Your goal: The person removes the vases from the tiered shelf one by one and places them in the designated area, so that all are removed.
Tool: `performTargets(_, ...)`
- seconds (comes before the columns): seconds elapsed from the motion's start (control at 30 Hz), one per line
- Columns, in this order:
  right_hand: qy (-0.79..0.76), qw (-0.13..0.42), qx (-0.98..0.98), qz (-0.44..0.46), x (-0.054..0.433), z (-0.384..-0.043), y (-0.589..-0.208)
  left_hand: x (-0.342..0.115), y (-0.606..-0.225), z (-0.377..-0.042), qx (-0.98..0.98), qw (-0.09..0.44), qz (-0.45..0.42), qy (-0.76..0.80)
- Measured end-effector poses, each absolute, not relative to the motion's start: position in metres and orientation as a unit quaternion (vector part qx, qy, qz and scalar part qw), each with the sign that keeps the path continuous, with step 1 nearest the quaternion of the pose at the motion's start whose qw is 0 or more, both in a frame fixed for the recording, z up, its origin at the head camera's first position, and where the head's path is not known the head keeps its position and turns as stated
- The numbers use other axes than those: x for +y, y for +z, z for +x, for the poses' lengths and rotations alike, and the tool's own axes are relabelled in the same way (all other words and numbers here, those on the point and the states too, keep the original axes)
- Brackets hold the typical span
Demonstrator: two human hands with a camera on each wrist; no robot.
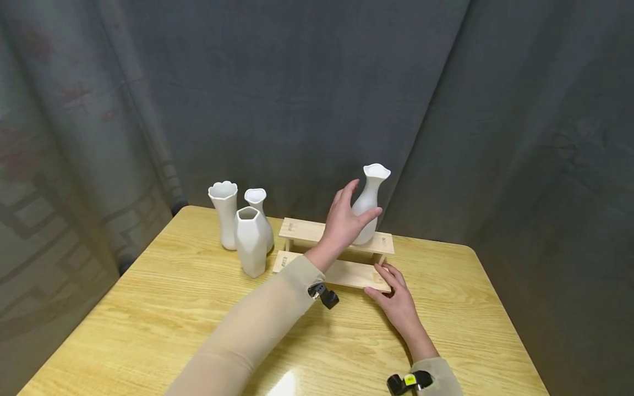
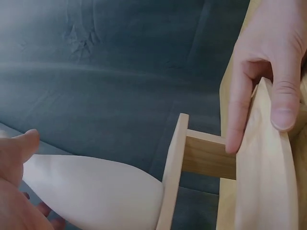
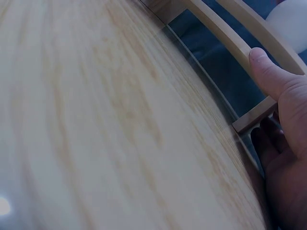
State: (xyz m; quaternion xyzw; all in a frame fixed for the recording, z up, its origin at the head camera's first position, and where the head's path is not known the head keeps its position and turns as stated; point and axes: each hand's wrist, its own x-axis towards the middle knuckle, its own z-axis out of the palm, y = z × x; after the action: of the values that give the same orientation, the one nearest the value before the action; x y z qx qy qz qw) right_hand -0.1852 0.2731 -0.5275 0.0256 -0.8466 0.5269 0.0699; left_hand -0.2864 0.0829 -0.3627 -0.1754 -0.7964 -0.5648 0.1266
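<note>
A white vase (image 1: 367, 201) with a wavy rim stands upright at the right end of the upper board of a two-tier wooden stand (image 1: 302, 231). My left hand (image 1: 343, 217) is spread around the vase's left side, thumb crossing its front and raised fingers beside the neck. In the left wrist view, the vase (image 2: 96, 189) has its base against the upper board, and the left hand (image 2: 17, 187) is by its narrow part, fingers uncurled. Thumb and fingers of my right hand (image 1: 398, 302) grip the right end of the stand's lower board (image 1: 354, 273).
Left of the stand, three more white vases are grouped closely: one with a scalloped rim (image 1: 225, 217), a faceted one (image 1: 250, 245) and a round-bodied one (image 1: 267, 228) partly hidden behind it. The wooden table (image 1: 163, 308) backs onto a grey curtain (image 1: 277, 110).
</note>
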Motion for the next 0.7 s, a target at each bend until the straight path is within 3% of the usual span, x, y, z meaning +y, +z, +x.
performTargets(0.7,0.519,0.058,-0.853,0.014,0.272,-0.184,-0.521,0.087,-0.378,-0.29,-0.824,0.165,-0.176,-0.512)
